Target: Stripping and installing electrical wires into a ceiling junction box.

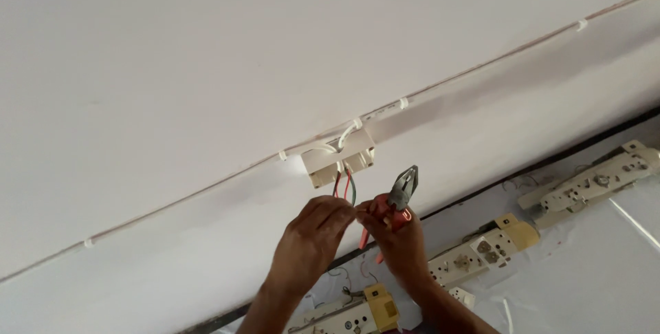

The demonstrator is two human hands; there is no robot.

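While the red and green wires (344,186) hang out of the white junction box (339,158) on the wall, both hands meet just under them. The left hand (311,234) pinches the wire ends with closed fingers. The right hand (399,241) is closed around the red handles of the pliers (401,196), whose grey nose points up. A thin white cable (206,182) runs along the wall through the box. Below, beige socket strips (481,248) lie on a white surface.
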